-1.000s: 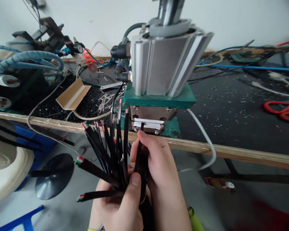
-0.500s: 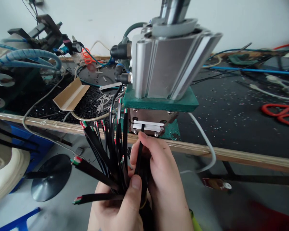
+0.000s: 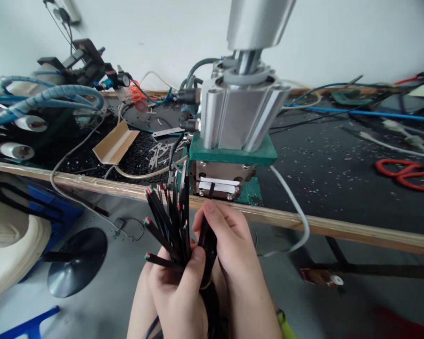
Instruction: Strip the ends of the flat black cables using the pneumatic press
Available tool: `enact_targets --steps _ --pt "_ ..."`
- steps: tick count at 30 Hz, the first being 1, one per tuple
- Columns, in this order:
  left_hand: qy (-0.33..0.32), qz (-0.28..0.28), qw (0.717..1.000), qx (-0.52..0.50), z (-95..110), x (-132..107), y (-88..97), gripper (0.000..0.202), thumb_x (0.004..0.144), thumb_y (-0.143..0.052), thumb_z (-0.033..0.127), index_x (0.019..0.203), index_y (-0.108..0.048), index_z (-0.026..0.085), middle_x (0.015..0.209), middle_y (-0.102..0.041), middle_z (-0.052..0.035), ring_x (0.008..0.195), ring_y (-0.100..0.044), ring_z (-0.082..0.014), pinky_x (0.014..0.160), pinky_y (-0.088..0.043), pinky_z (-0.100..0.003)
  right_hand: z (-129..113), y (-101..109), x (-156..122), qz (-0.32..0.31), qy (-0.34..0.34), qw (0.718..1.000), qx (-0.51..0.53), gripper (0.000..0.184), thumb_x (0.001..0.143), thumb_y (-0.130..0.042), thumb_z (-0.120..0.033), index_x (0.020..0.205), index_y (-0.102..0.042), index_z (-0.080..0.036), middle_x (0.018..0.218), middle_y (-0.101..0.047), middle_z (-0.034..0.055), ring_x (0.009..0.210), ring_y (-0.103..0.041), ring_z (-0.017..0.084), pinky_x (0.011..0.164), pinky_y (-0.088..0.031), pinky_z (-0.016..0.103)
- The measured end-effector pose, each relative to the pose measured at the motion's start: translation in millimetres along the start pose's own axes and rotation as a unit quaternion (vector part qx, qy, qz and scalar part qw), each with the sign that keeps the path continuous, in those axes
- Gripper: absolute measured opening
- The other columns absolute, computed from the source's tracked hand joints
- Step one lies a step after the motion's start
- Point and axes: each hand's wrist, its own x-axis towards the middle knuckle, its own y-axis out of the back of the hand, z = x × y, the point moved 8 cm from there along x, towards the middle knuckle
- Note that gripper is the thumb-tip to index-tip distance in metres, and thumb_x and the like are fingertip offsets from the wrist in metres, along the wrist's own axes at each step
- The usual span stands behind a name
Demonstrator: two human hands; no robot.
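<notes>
My left hand is closed around a bundle of black cables, whose cut ends fan out up and to the left, showing red, green and white wire tips. My right hand pinches one single black cable between thumb and fingers. That cable's tip reaches into the slot between white strips at the front of a pneumatic press. The press has a silver cylinder on a green plate. A band wraps the bundle below my hands, where the rest of it hangs down.
Red-handled scissors lie on the black bench at right. A folded cardboard piece and grey offcuts lie left of the press. Another machine with blue hoses stands at far left. A grey cable loops over the wooden bench edge.
The view has drawn back and tilted up a little, showing more of the press top. Both hands keep their grips, and the single cable's tip stays at the slot.
</notes>
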Motion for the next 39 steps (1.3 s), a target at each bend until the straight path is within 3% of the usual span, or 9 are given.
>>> enact_targets --steps 6,15,18,20,22,25,28,34,39 --pt "0.006 -0.041 0.999 -0.004 -10.6 8.1 22.4 0.031 0.061 -0.112 0.026 0.081 -0.090 0.020 0.085 -0.088 -0.0064 0.071 -0.086 -0.0272 0.071 -0.073 -0.033 -11.1 -3.3 -17.3 -0.010 0.074 0.991 -0.112 0.060 0.116 -0.064 -0.067 0.078 -0.070 -0.022 0.067 -0.062 -0.0004 0.062 -0.057 0.015 0.059 -0.041 0.028" --pt "-0.020 -0.055 0.998 -0.010 -0.3 0.3 25.1 0.031 0.060 -0.112 0.027 0.080 -0.090 0.020 0.085 -0.087 -0.0061 0.072 -0.084 -0.0254 0.070 -0.071 -0.030 -23.9 -10.0 -29.1 -0.009 0.138 0.980 -0.145 0.056 0.118 -0.065 -0.057 0.074 -0.069 -0.022 0.059 -0.054 -0.0034 0.056 -0.050 0.014 0.056 -0.037 0.029" --pt "-0.014 -0.034 0.999 -0.018 -1.8 1.9 29.5 0.035 0.057 -0.113 0.026 0.082 -0.090 0.020 0.083 -0.086 -0.0045 0.070 -0.084 -0.0241 0.068 -0.069 -0.029 -22.6 -5.7 -29.7 0.069 0.160 0.971 -0.165 0.049 0.113 -0.074 -0.047 0.071 -0.061 -0.024 0.061 -0.052 -0.0046 0.058 -0.050 0.015 0.058 -0.041 0.029" --pt "-0.008 -0.032 0.999 -0.020 -3.1 3.9 31.2 0.036 0.056 -0.114 0.026 0.083 -0.090 0.020 0.081 -0.085 -0.0037 0.069 -0.083 -0.0230 0.067 -0.069 -0.027 -31.7 2.5 -35.0 0.164 0.224 0.942 -0.187 0.038 0.103 -0.083 -0.031 0.076 -0.057 -0.026 0.073 -0.057 -0.0035 0.068 -0.058 0.017 0.066 -0.049 0.029" --pt "-0.009 -0.041 0.999 -0.023 -2.9 5.5 30.6 0.035 0.058 -0.113 0.027 0.083 -0.090 0.020 0.081 -0.085 -0.0037 0.069 -0.082 -0.0223 0.067 -0.068 -0.027 -44.2 3.4 -41.5 0.196 0.302 0.908 -0.211 0.026 0.094 -0.084 -0.017 0.088 -0.061 -0.027 0.096 -0.068 0.0015 0.091 -0.070 0.021 0.084 -0.058 0.033" --pt "-0.023 -0.048 0.998 -0.026 0.5 5.8 27.3 0.034 0.059 -0.114 0.027 0.084 -0.092 0.020 0.083 -0.086 -0.0042 0.069 -0.083 -0.0219 0.068 -0.069 -0.027 -46.0 -7.8 -36.2 0.069 0.302 0.924 -0.225 0.019 0.101 -0.072 -0.010 0.107 -0.075 -0.028 0.115 -0.081 0.0059 0.109 -0.080 0.024 0.097 -0.064 0.038" --pt "-0.031 -0.040 0.998 -0.033 3.2 3.2 21.6 0.033 0.062 -0.115 0.030 0.085 -0.093 0.020 0.090 -0.090 -0.0071 0.077 -0.087 -0.0243 0.074 -0.072 -0.028 -32.9 -13.8 -31.1 -0.050 0.208 0.958 -0.193 0.027 0.107 -0.059 -0.011 0.111 -0.080 -0.027 0.098 -0.085 0.0021 0.083 -0.083 0.020 0.079 -0.065 0.033" --pt "-0.024 0.024 0.997 -0.066 -2.2 -2.6 24.8 0.042 0.068 -0.115 0.033 0.104 -0.095 0.026 0.105 -0.094 -0.0052 0.093 -0.092 -0.0271 0.080 -0.074 -0.027 -40.1 -17.7 -31.5 -0.031 0.202 0.960 -0.191 0.019 0.107 -0.069 -0.023 0.093 -0.081 -0.023 0.088 -0.081 0.0020 0.080 -0.076 0.019 0.068 -0.055 0.029" --pt "-0.015 0.017 0.999 -0.040 -7.0 0.2 27.7 0.041 0.071 -0.114 0.033 0.105 -0.094 0.022 0.105 -0.094 -0.0080 0.088 -0.092 -0.0280 0.078 -0.075 -0.028 -46.3 -18.6 -32.4 -0.012 0.227 0.960 -0.164 0.016 0.106 -0.080 -0.031 0.091 -0.082 -0.024 0.091 -0.081 0.0025 0.084 -0.073 0.019 0.071 -0.053 0.030"
